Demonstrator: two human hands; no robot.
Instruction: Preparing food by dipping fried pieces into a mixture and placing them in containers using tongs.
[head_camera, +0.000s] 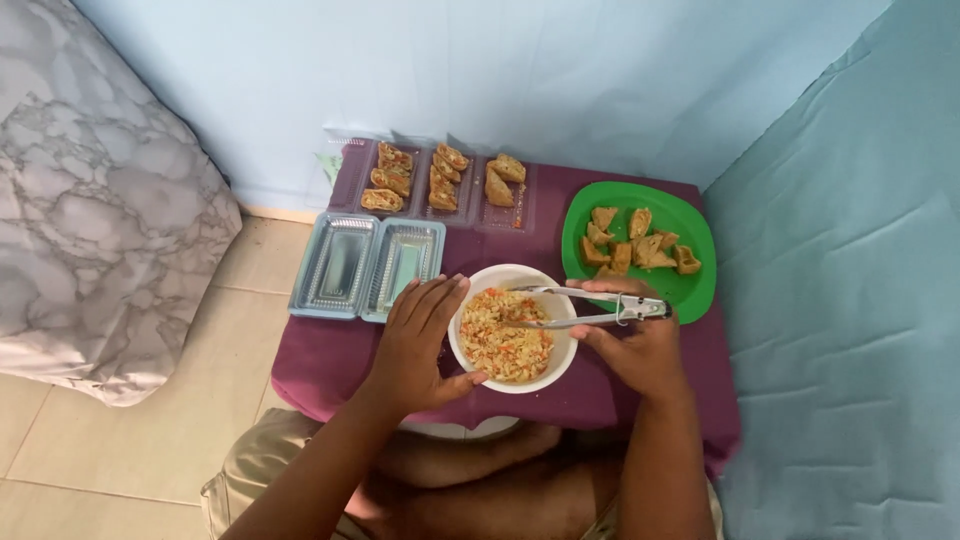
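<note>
Tongs (585, 306), clamped in the right hand (640, 350), dip into the white filling bowl (512, 326); left hand (415, 345) cups its rim, fingers spread. Shreds could spill onto the desk (330, 360).

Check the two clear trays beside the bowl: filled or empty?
Empty: both clear trays show only bare ribbed bottoms, no food inside.
</note>
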